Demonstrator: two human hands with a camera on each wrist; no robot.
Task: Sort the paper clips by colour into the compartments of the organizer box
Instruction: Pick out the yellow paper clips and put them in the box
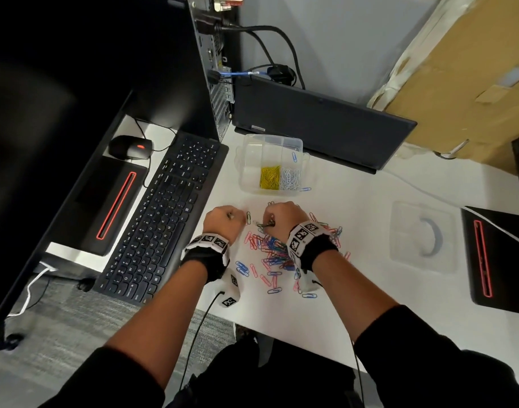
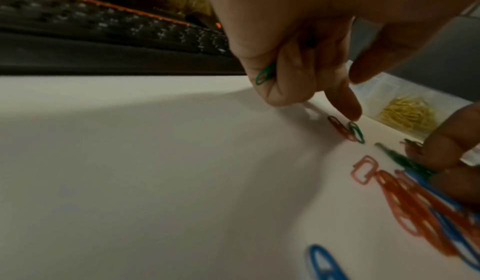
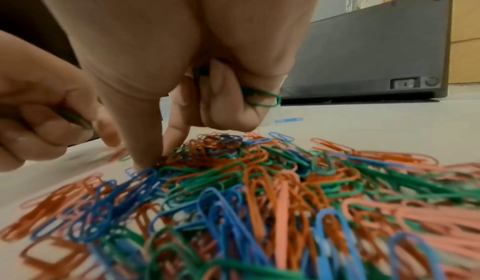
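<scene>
The clip pile (image 3: 259, 192) lies on the table (image 1: 355, 284); the right hand (image 1: 284, 217) pinches into it, green clips (image 3: 261, 98) curled in its fingers. The left hand (image 1: 223, 220) also grips a green clip (image 2: 265, 76). The box (image 1: 271, 164) holds yellow and white clips

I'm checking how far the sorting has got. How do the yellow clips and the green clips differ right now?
The yellow clips lie gathered in one compartment of the organizer box; green clips are not in the box. Yellow ones lie untouched, while both the left hand and the right hand hold green ones in curled fingers. More green remains tangled in the mixed pile on the table. Both are coated wire clips of similar shape.
</scene>
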